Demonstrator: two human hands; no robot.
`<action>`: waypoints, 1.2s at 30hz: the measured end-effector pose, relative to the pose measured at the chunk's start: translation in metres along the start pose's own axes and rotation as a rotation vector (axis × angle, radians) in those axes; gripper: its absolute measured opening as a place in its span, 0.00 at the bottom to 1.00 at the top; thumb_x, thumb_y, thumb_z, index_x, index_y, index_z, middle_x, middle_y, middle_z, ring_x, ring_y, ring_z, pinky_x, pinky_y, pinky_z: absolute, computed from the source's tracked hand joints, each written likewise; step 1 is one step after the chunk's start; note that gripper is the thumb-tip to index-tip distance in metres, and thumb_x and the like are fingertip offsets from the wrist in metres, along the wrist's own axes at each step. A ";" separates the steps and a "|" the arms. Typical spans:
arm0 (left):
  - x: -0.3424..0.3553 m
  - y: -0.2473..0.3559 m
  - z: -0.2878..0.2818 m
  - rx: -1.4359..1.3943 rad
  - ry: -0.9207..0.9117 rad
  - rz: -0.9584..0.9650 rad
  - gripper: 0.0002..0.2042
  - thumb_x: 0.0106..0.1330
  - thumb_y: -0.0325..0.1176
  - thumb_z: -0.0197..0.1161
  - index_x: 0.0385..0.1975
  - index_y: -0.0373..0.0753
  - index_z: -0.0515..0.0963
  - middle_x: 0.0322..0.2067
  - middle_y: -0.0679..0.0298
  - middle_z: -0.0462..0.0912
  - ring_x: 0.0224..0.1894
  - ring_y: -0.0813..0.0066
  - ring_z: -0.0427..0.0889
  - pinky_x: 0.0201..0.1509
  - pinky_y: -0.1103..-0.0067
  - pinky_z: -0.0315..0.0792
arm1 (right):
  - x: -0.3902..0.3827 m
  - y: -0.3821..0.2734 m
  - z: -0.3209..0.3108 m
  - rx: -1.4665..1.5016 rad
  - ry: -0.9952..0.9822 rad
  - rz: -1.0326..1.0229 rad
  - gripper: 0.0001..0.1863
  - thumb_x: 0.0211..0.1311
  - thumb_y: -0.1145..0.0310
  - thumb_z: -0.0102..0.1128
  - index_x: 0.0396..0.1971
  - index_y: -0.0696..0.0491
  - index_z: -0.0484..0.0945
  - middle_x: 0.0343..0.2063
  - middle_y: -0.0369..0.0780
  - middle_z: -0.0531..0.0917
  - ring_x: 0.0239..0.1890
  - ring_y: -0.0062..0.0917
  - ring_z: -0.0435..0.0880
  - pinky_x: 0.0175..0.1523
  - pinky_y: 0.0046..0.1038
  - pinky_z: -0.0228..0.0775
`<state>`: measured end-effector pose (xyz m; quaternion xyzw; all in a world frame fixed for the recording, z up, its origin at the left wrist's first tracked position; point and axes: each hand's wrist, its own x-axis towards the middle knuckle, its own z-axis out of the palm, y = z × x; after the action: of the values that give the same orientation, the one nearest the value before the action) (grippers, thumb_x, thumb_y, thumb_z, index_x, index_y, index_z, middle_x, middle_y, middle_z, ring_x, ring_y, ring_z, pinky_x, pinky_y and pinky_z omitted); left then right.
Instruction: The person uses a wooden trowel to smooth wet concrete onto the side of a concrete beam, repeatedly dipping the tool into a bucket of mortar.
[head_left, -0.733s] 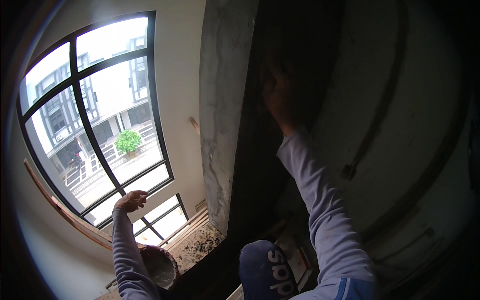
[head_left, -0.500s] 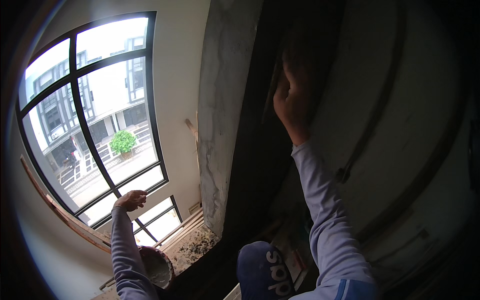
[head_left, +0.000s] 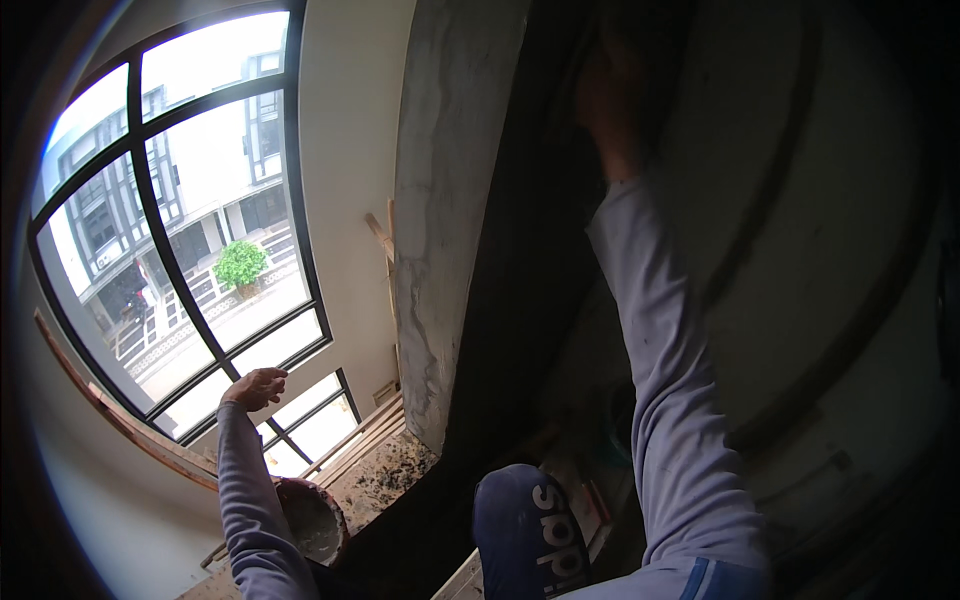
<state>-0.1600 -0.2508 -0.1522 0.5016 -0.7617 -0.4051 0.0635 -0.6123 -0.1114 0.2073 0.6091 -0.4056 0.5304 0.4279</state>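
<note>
Grey plastered column [head_left: 440,230], upright and streaked, taken as landmark. Work surface: the dark wall face [head_left: 540,260], directly right of the column and meeting it along its long edge. Right hand [head_left: 612,95] raised in front of that dark face, right of the column's upper part; too deep in shadow to tell whether the fingers are spread, pressed together or pinching something, or whether they touch the surface. Its pale lilac sleeve [head_left: 675,400] slants up from below, well right of the column. Left hand [head_left: 256,389] out left of the column's lower part, in midair before the window [head_left: 175,250]; fingers loosely bent and close together, pointing toward the column, back of the hand uppermost. Window dark-framed, left of the column; a green tree [head_left: 240,264] shows through the glass. Near the column's left edge, thin wood pieces [head_left: 380,236] against the pale wall. At the column's foot, to the left, a ledge [head_left: 385,475] littered with dark crumbs, with long wooden strips [head_left: 350,440] along its window side. Lower left of the column, a round bucket [head_left: 341,523] holding greyish stuff, partly behind the left forearm. Below the column, slightly right, a knee [head_left: 515,530] in dark cloth with pale lettering.
</note>
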 end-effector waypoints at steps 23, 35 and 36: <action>-0.003 -0.039 -0.008 -0.143 0.045 -0.126 0.19 0.67 0.42 0.46 0.54 0.41 0.65 0.40 0.59 0.78 0.35 0.74 0.78 0.35 0.79 0.73 | -0.119 -0.036 0.016 -0.123 -0.102 0.036 0.22 0.52 0.78 0.48 0.51 0.54 0.70 0.28 0.47 0.73 0.33 0.38 0.75 0.37 0.34 0.68; 0.022 -0.021 0.005 -0.133 -0.104 -0.168 0.22 0.63 0.48 0.53 0.53 0.43 0.66 0.32 0.67 0.75 0.29 0.81 0.75 0.26 0.85 0.68 | -0.271 0.054 -0.272 -0.465 -0.899 0.713 0.21 0.54 0.60 0.54 0.43 0.60 0.73 0.40 0.50 0.78 0.43 0.40 0.77 0.47 0.31 0.67; 0.026 -0.022 0.008 -0.106 -0.080 -0.142 0.24 0.61 0.51 0.54 0.53 0.44 0.66 0.32 0.68 0.74 0.27 0.83 0.74 0.24 0.87 0.65 | -0.263 0.079 -0.299 -0.495 -1.087 0.779 0.19 0.52 0.60 0.55 0.39 0.58 0.76 0.37 0.49 0.79 0.40 0.38 0.78 0.44 0.31 0.68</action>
<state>-0.1608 -0.2715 -0.1807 0.5339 -0.7036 -0.4679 0.0305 -0.8048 0.1595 -0.0254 0.4831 -0.8582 0.1586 0.0701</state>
